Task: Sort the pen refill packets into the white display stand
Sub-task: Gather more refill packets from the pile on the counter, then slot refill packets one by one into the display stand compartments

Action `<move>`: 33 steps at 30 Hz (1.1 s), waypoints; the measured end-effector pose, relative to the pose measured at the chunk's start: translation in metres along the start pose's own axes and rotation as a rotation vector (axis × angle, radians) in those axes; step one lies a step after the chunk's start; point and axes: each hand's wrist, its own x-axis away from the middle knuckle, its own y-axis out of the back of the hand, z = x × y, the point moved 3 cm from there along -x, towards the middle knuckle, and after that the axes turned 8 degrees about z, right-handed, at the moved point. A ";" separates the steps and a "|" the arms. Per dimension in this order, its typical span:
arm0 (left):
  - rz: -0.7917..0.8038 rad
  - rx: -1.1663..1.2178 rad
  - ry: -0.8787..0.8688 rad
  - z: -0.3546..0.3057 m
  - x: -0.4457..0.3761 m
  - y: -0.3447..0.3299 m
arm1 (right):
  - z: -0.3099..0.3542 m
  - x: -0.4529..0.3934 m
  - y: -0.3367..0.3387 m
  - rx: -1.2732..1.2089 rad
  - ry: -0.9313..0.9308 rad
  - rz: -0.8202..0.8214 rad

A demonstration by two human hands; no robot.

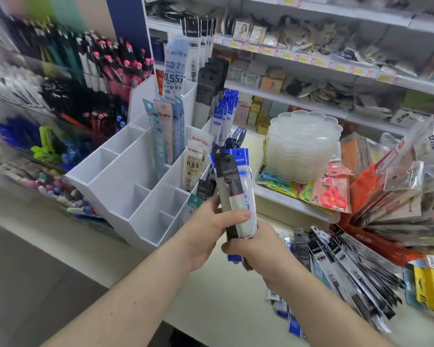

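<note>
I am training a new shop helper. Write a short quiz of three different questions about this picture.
1. True or false: both hands hold the bundle of packets.
2. What lies spread on the counter at the right: A) loose packets, B) pens?
3. Fill in: the front compartments of the white stand are ____.

Key: 1 true, left hand and right hand; 2 A; 3 empty.

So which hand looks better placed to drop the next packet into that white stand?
Probably the left hand. It is nearer the white display stand, and its thumb already lies across the front black-topped packet. The right hand holds the bundle's bottom end, farther from the compartments.
</note>
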 end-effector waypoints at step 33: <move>0.026 0.067 0.068 -0.003 0.016 0.004 | 0.038 0.013 0.020 -0.081 0.249 -0.308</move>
